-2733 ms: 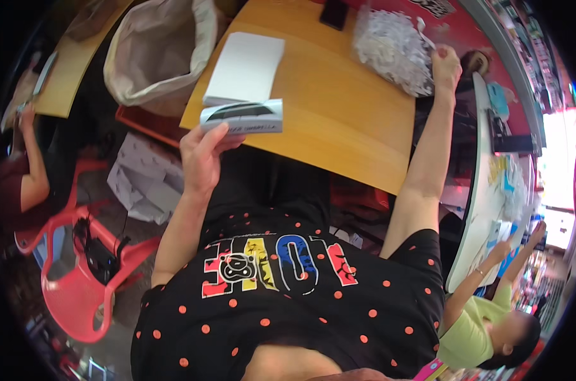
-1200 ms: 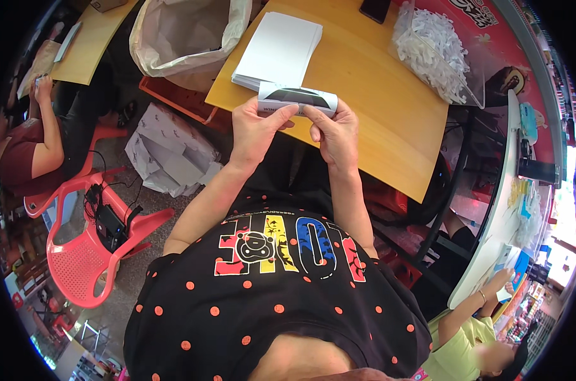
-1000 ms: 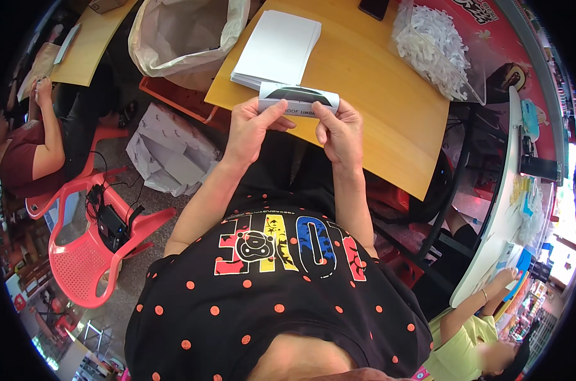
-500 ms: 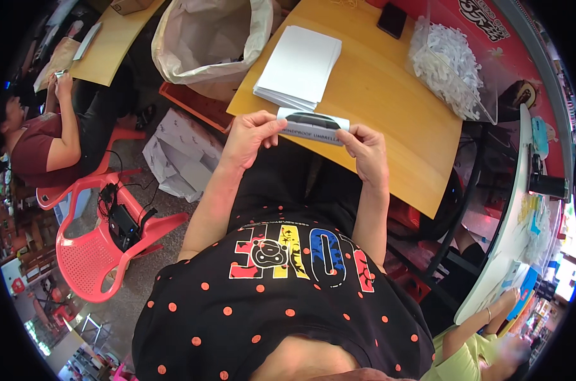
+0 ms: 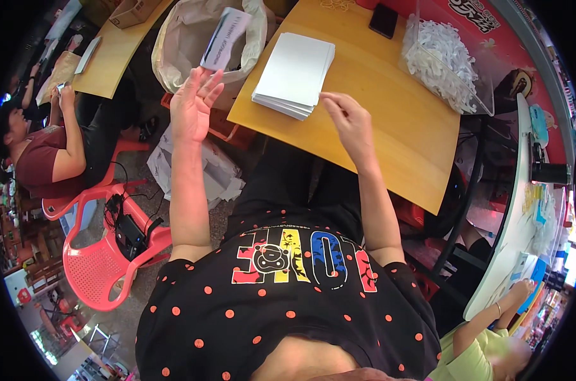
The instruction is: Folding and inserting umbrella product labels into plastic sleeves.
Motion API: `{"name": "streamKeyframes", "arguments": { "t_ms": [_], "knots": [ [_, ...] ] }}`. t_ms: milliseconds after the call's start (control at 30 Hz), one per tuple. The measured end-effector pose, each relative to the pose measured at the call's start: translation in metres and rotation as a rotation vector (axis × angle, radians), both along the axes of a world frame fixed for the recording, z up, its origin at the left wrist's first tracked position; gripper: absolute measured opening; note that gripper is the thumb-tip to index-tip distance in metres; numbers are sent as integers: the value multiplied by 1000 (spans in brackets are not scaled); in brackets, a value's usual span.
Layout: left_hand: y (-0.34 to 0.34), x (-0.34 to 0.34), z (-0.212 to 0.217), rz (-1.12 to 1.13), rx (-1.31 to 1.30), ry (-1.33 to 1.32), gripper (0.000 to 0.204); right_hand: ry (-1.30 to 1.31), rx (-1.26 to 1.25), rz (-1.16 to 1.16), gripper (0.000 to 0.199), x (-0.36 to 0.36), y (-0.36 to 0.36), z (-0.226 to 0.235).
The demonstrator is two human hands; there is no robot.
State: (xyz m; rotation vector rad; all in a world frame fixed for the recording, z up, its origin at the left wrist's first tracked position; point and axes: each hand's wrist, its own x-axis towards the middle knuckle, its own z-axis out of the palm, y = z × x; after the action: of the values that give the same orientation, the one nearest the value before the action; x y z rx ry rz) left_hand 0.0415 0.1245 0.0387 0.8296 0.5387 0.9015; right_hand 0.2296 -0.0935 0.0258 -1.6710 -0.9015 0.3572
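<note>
While left grip [image 5: 196, 108] stands wide by card [image 5: 227, 38] | right grip [image 5: 351, 124] narrow, beside paper stack [image 5: 294, 68]

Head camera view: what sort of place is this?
Probably a small workroom for handwork: a stack of white sheets and a clear bin of white strips stand on a wooden table, and a person in a dark red top sits by another table.

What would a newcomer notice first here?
Probably the printed card by the open left hand, contact unclear, seen against the cream sack at upper left. Next, the clear bin of white strips at the far right corner of the wooden table. Then the red plastic armchair at lower left, with a black device on it.
</note>
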Motion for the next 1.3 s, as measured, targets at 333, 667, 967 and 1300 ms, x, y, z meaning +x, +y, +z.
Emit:
{"name": "streamKeyframes", "arguments": {
  "t_ms": [333, 667, 967, 1300],
  "knots": [
    [-38, -28, -48, -203, -6, 351, 41, -881, -236, 183, 22, 8, 28, -12],
    [-51, -25, -51, -241, -7, 392, 26, -1008, -34, 99, 7, 5, 35, -35],
    [-58, -5, -33, -366, -236, 283, 50, -881, 109, 102, 16, -7, 14, -9],
    [-60, -1, -37, -379, -286, -79, 39, -266, 102, 290, 21, -45, -48, 46]
  ]
}}
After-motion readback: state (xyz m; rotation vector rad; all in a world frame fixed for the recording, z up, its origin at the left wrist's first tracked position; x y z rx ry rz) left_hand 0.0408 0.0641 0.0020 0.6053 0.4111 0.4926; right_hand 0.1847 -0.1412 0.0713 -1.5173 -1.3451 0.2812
